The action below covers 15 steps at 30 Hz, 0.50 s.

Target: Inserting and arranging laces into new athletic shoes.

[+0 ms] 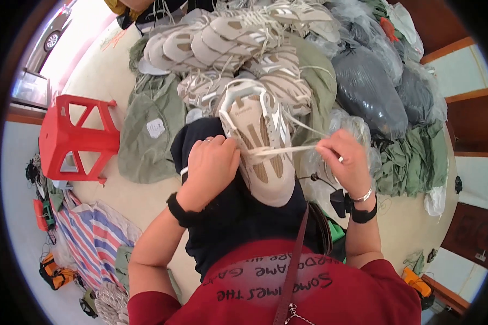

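Right hand (344,161) had its fingers pinched on a pale lace (298,149), stretched taut sideways off the beige shoe (274,187). Left hand (211,165) was curled at the shoe's left edge; couldn't tell what its fingers gripped, if anything. Shoe sat upper-side up over the person's dark trousers (214,238), toe toward the body, near a heap of similar shoes (217,43).
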Each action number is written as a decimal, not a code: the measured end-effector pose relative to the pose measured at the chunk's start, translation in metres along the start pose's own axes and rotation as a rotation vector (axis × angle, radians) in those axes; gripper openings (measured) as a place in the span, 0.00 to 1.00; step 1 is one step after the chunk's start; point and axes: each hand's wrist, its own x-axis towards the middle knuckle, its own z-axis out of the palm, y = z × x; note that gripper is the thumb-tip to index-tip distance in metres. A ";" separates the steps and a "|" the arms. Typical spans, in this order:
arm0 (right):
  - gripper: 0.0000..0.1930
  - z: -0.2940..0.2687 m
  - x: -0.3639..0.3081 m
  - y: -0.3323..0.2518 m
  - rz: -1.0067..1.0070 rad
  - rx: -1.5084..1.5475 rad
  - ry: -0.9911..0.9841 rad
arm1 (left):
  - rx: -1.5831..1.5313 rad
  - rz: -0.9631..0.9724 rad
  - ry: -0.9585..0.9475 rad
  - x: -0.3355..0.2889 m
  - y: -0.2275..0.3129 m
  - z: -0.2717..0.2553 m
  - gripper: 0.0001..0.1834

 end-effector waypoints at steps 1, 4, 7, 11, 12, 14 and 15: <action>0.04 -0.001 0.001 -0.001 -0.026 -0.015 0.009 | 0.073 0.086 0.136 0.002 0.001 -0.006 0.06; 0.04 -0.003 -0.003 -0.003 -0.060 -0.007 0.004 | -0.088 0.214 0.350 0.005 0.008 -0.011 0.12; 0.05 -0.001 -0.004 -0.018 -0.127 0.091 -0.053 | -0.313 0.365 0.259 0.006 0.024 -0.008 0.17; 0.04 -0.006 -0.001 -0.044 -0.190 0.162 -0.141 | -0.446 0.463 0.024 0.008 0.041 -0.003 0.18; 0.04 -0.009 0.002 -0.044 -0.214 0.151 -0.126 | -0.495 0.426 -0.097 0.009 0.042 -0.006 0.17; 0.04 -0.019 0.003 -0.043 -0.174 0.134 -0.152 | -0.541 0.401 -0.210 0.014 0.040 -0.009 0.16; 0.04 -0.025 0.004 -0.042 -0.173 0.145 -0.140 | -0.474 0.449 -0.245 0.018 0.033 -0.008 0.14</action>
